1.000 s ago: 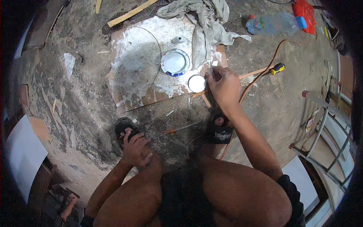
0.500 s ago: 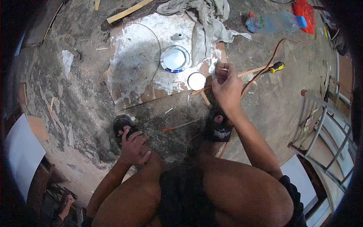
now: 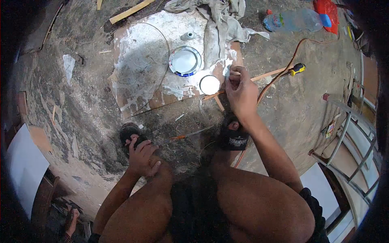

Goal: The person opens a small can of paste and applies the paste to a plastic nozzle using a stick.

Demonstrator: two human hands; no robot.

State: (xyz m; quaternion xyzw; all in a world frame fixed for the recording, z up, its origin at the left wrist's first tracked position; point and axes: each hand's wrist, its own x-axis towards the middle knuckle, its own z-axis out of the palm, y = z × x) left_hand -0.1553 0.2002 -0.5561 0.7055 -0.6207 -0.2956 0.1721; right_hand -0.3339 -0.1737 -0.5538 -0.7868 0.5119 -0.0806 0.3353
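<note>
Head view shows us two hands well apart. Our right hand point(image 3: 242, 95) hangs with thumb and fingers curled close together, a pale fleck at their tips; we cannot tell whether they grip anything. Our left hand point(image 3: 141, 157) lies loosely over the left lower leg point(image 3: 164, 173), fingers towards the foot.

Just left of the right hand sits the white disc point(image 3: 210, 85), its flat face turned up at us; being round, it has no long axis. Near it, up and to the left, stands the can point(image 3: 185, 74), a metal cylinder banded in blue, its round mouth facing up over smooth white contents. Both rest on a thin brown board point(image 3: 139, 77), splashed white.

Behind our right hand runs a slim wooden strip point(image 3: 267, 75), its long axis slanting from lower left to upper right, towards a yellow-and-black handle point(image 3: 299, 69). Limp grey cloth point(image 3: 227, 30) lies crumpled beyond the can.
</note>
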